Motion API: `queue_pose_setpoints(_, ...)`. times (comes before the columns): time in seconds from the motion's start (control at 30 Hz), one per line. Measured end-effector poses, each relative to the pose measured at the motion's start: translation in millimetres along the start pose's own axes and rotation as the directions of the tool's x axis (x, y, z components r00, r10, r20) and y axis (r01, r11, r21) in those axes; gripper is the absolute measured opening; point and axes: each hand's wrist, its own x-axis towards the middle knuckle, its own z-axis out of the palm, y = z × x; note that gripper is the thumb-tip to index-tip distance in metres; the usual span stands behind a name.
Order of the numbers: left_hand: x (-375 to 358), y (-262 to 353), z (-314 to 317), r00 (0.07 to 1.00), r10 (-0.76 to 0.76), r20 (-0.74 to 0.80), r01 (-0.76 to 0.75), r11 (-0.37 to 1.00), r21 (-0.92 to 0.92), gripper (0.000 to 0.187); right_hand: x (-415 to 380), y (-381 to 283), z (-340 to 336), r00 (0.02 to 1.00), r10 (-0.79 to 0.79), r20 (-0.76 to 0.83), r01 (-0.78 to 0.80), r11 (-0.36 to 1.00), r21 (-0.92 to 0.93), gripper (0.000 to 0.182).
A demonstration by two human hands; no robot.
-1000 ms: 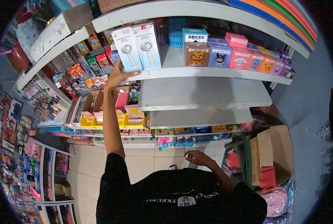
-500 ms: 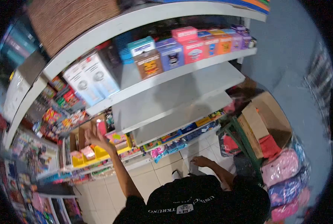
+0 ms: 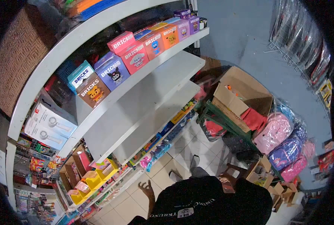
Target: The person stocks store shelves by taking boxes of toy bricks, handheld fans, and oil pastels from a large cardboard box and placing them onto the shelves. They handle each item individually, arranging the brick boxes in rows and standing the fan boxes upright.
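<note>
My left hand (image 3: pixel 147 188) is held low over the tiled floor, left of my black shirt (image 3: pixel 208 198). Its fingers are loosely curved and apart, with nothing in them. Nearest to it is the lower shelf edge with a yellow bin (image 3: pixel 106 173) of small packets. Part of my right arm (image 3: pixel 227 184) shows close to my shirt, near a small brown stool; I cannot make out the fingers. Bare grey shelf boards (image 3: pixel 148 93) lie ahead, below a row of BRICKS boxes (image 3: pixel 135 58).
Two white fan boxes (image 3: pixel 50 122) stand at the shelf's left end. On the right are an open cardboard carton (image 3: pixel 245 84) on a green frame and plastic-wrapped backpacks (image 3: pixel 273 131). A woven brown basket (image 3: pixel 17 56) sits on the upper shelf.
My view has turned to the right, so the shelves sit further left. My left hand has drawn back from above the yellow bin to near my body. My right hand has moved back beside my shirt.
</note>
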Motion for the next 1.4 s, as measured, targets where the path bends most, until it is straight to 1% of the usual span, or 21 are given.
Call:
queue_pose_setpoints(0.03, 14.1, 23.6, 4.6, 0.999, -0.039, 0.006, 0.039, 0.999, -0.016, 0.065, 6.2, -10.5, -1.0, 0.991, -0.121, -0.063, 0.113, 0.987, -0.118, 0.038)
queue_pose_setpoints(0.07, 32.4, 45.5, 11.0, 0.992, 0.129, 0.001, -0.129, 0.992, -0.009, 0.057, 18.1, -24.9, -4.7, 0.938, -0.316, -0.14, 0.266, 0.92, -0.289, 0.037)
queue_pose_setpoints(0.1, 50.6, 65.4, 17.3, 0.956, 0.293, -0.005, -0.293, 0.956, 0.001, 0.051, 32.5, -47.1, -15.4, 0.829, -0.515, -0.216, 0.377, 0.802, -0.463, 0.037)
queue_pose_setpoints(0.17, 86.0, 107.6, 28.9, 0.92, 0.39, 0.038, -0.391, 0.92, 0.021, 0.05, 65.3, -113.4, -59.7, 0.486, -0.78, -0.395, 0.453, 0.611, -0.649, 0.036)
queue_pose_setpoints(0.2, 96.2, 156.1, 31.5, 0.898, 0.437, 0.046, -0.44, 0.895, 0.077, 0.05, 60.2, -167.0, -97.7, 0.382, -0.792, -0.476, 0.527, 0.61, -0.592, 0.035)
queue_pose_setpoints(0.23, 108.0, 189.6, 42.0, 0.852, 0.519, -0.067, -0.513, 0.854, 0.082, 0.051, 52.7, -226.7, -143.0, 0.276, -0.769, -0.576, 0.649, 0.591, -0.479, 0.034)
queue_pose_setpoints(0.27, 123.6, 233.9, 41.7, 0.668, 0.741, -0.062, -0.722, 0.666, 0.186, 0.059, 35.7, -285.7, -186.6, 0.181, -0.742, -0.645, 0.749, 0.529, -0.399, 0.034)
queue_pose_setpoints(0.3, 139.0, 261.0, 40.2, 0.554, 0.829, -0.073, -0.802, 0.556, 0.218, 0.072, 11.1, -348.2, -230.6, 0.089, -0.71, -0.699, 0.838, 0.433, -0.333, 0.034)
queue_pose_setpoints(0.37, 145.9, 344.5, 37.1, 0.582, 0.775, -0.245, -0.787, 0.613, 0.071, 0.082, -45.5, -457.3, -314.5, 0.056, -0.647, -0.761, 0.916, 0.336, -0.218, 0.042)
queue_pose_setpoints(0.43, 159.3, 425.4, 32.9, 0.384, 0.833, -0.397, -0.82, 0.506, 0.267, 0.086, -146.1, -561.5, -360.1, -0.011, -0.521, -0.854, 0.995, 0.078, -0.061, 0.044)
queue_pose_setpoints(0.47, 164.6, 454.3, 30.8, 0.353, 0.821, -0.448, -0.796, 0.515, 0.317, 0.085, -171.9, -595.8, -402.4, 0.084, -0.595, -0.799, 0.982, 0.187, -0.036, 0.05)
queue_pose_setpoints(0.53, 179.0, 499.1, 30.5, 0.304, 0.803, -0.512, -0.768, 0.525, 0.367, 0.082, -185.4, -661.5, -460.9, -0.127, -0.645, -0.754, 0.989, -0.026, -0.144, 0.051)
queue_pose_setpoints(0.6, 194.1, 519.3, 37.6, 0.337, 0.766, -0.548, -0.739, 0.576, 0.35, 0.078, -213.3, -709.8, -482.2, -0.147, -0.642, -0.753, 0.984, -0.17, -0.047, 0.054)
queue_pose_setpoints(0.7, 211.3, 532.0, 49.9, 0.401, 0.692, -0.6, -0.678, 0.665, 0.313, 0.073, -231.8, -761.8, -509.7, -0.119, -0.723, -0.681, 0.96, -0.257, 0.106, 0.058)
queue_pose_setpoints(0.83, 222.9, 532.7, 52.5, 0.478, 0.611, -0.632, -0.629, 0.74, 0.24, 0.07, -239.9, -798.2, -521.3, -0.048, -0.823, -0.565, 0.937, -0.234, 0.26, 0.066)
queue_pose_setpoints(0.93, 222.6, 538.8, 56.7, 0.554, 0.58, -0.598, -0.621, 0.766, 0.168, 0.069, -237.7, -815.6, -523.4, -0.011, -0.945, -0.327, 0.961, -0.1, 0.259, 0.068)
queue_pose_setpoints(0.97, 221.8, 540.5, 58.4, 0.554, 0.596, -0.581, -0.598, 0.771, 0.22, 0.069, -236.3, -816.9, -522.3, 0.064, -0.935, -0.349, 0.979, -0.009, 0.204, 0.069)
queue_pose_setpoints(1.07, 223.0, 539.1, 62.5, 0.641, 0.539, -0.547, -0.533, 0.825, 0.188, 0.069, -259.5, -813.4, -494.7, 0.062, -0.954, -0.294, 0.97, -0.012, 0.243, 0.069)
queue_pose_setpoints(1.1, 224.0, 538.9, 64.2, 0.625, 0.548, -0.556, -0.527, 0.821, 0.217, 0.072, -258.6, -813.4, -493.3, 0.035, -0.955, -0.294, 0.962, -0.048, 0.27, 0.071)
queue_pose_setpoints(1.2, 219.5, 542.2, 69.4, 0.678, 0.502, -0.537, -0.478, 0.856, 0.198, 0.076, -262.5, -811.2, -496.3, -0.016, -0.996, -0.089, 0.83, -0.063, 0.554, 0.071)
queue_pose_setpoints(1.4, 219.9, 541.7, 71.5, 0.634, 0.532, -0.561, -0.508, 0.834, 0.215, 0.088, -257.5, -816.4, -500.4, -0.02, -1.0, 0.023, 0.744, 0.0, 0.668, 0.063)
